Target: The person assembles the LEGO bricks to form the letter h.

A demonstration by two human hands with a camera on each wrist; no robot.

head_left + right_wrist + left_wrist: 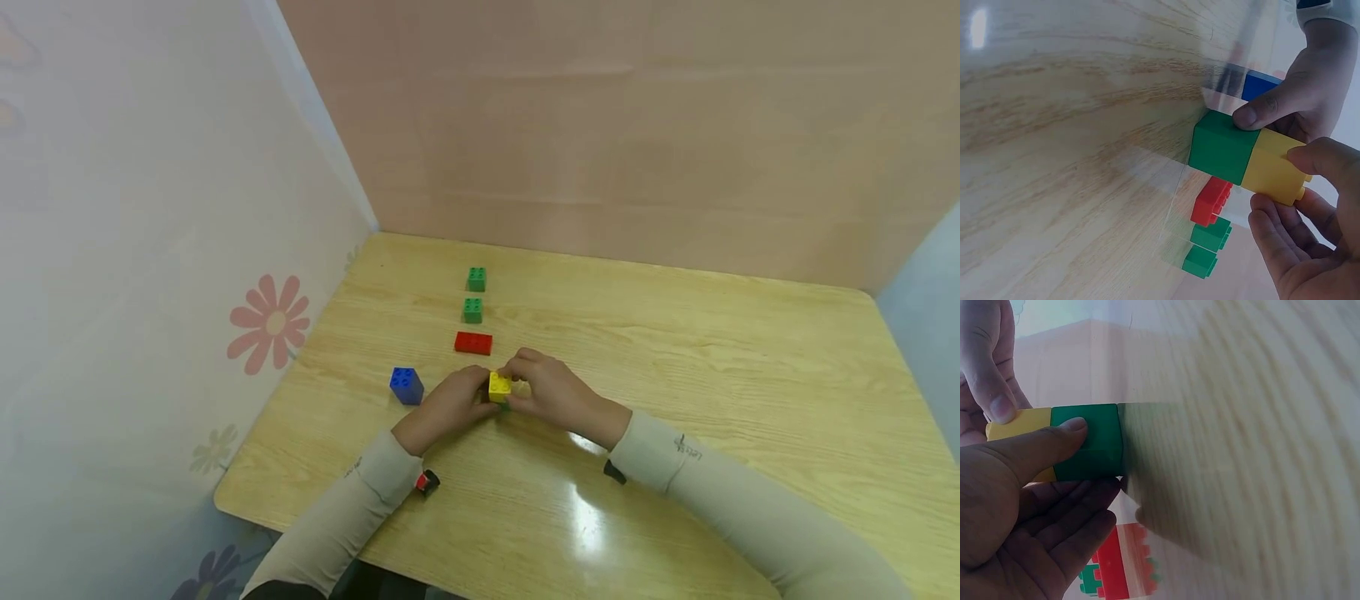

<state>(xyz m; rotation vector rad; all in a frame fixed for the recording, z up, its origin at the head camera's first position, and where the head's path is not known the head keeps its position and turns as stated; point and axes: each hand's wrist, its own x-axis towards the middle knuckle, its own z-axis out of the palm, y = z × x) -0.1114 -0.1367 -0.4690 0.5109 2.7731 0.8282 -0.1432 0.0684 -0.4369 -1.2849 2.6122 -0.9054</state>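
Note:
A yellow toy building brick (499,387) sits on top of a green brick (1222,147), the two forming a small stack on the table. My left hand (452,406) pinches the lower green brick, its thumb flat along one side in the left wrist view. From the other side my right hand (551,392) holds the yellow brick (1272,165) between thumb and fingers. In the right wrist view the two bricks meet along a straight seam, with studs showing on the yellow one's far end.
A blue brick stack (407,386) stands left of my left hand. Beyond the hands, a red brick (473,342) and two green bricks, a nearer one (472,310) and a farther one (476,278), form a line on the wooden table (675,350). Walls border the left and back.

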